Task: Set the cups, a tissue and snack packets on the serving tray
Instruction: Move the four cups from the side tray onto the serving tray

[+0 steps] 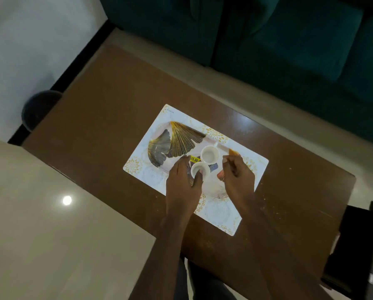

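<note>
A white rectangular serving tray (pixel 159 126) printed with gold and grey ginkgo leaves lies on the brown table. Two small white cups stand on it side by side. My left hand (pixel 182 180) holds the nearer cup (pixel 199 168), its thumb at the rim and its fingers around the left side. The farther cup (pixel 209 154) stands free just beyond it. My right hand (pixel 237 176) hovers over the tray to the right of the cups, fingers loosely curled and holding nothing. No tissue or snack packets are in view.
The brown table (pixel 107 109) runs diagonally. A teal sofa (pixel 289 40) lies beyond it. A dark round bin (pixel 38 109) stands at the table's left corner. A pale glossy surface (pixel 51 224) fills the lower left. A dark object (pixel 358 245) sits at the right edge.
</note>
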